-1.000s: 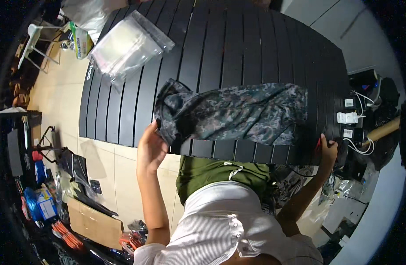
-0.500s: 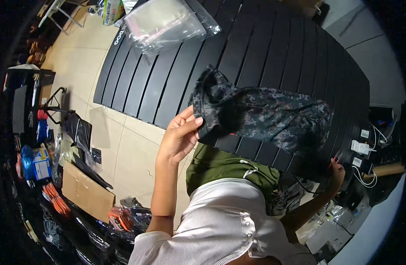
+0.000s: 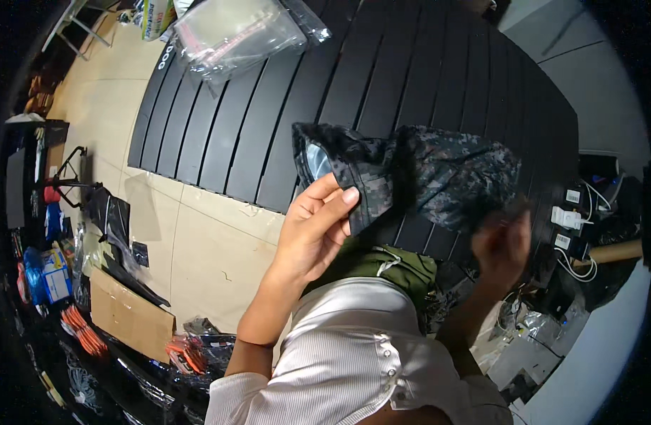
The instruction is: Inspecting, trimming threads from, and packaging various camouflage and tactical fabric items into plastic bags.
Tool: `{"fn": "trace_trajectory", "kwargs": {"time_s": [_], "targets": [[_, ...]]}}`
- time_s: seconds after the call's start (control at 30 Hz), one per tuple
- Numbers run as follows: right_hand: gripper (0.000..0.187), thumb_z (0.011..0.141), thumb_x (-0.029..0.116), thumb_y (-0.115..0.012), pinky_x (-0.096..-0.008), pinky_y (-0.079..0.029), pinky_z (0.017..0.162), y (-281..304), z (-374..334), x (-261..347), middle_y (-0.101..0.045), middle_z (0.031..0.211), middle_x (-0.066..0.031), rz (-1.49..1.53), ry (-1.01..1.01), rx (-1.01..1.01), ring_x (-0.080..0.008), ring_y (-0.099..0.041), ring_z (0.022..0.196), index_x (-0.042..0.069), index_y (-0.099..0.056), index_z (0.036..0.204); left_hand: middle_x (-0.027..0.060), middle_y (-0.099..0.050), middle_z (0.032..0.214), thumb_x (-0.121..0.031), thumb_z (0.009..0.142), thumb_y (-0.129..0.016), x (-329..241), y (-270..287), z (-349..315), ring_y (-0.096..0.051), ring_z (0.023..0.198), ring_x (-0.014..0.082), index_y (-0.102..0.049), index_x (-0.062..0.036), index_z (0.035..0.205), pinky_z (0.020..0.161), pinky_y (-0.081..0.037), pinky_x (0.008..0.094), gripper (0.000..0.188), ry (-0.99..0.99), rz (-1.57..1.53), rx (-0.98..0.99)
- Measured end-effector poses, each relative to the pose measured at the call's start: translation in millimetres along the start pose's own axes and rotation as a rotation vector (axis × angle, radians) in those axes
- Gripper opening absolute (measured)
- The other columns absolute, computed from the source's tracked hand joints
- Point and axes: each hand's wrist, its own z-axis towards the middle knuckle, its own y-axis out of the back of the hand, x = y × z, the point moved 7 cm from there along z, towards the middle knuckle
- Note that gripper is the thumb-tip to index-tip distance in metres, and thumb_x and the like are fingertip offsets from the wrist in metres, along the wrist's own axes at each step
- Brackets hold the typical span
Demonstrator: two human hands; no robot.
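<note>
Left hand (image 3: 307,230) pinches camo cloth (image 3: 460,170) by its left end, mouth now gaping; right hand (image 3: 504,244) swung in beside cloth's right end, grip too blurred to tell. Both ends now reachable.

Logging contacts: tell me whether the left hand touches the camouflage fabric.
Touching. The head view shows the left hand pinching the camouflage fabric near its open left end.
</note>
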Motion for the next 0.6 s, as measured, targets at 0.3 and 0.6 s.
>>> {"fn": "trace_trajectory", "kwargs": {"time_s": [0.3,0.6], "targets": [[0.041,0.078,0.009,-0.065,-0.0189,-0.037,0.053,-75,-8,-31,-0.049,0.072,-0.0027,-0.974,0.224,-0.083,-0.0059,-0.043,0.057,-0.002,-0.044,0.112,0.0012,-0.063,0.085,-0.002,0.084,-0.058,9,-16,-9,-0.056,0.068,0.0013,-0.057,-0.0009,0.107,0.056,-0.045,0.0128,0.023,0.012,0.054,0.035],[0.028,0.072,0.01,-0.073,-0.0175,-0.038,0.049,-117,-7,-26,-0.049,0.059,0.0015,-1.26,0.356,0.117,-0.0031,-0.044,0.051,0.0,-0.055,0.091,0.0138,-0.062,0.104,0.004,0.083,-0.057,2,-32,-16,-0.059,0.097,0.0158,-0.052,0.0041,0.112,0.086,-0.046,0.0251,0.029,-0.243,0.201,0.171]]}}
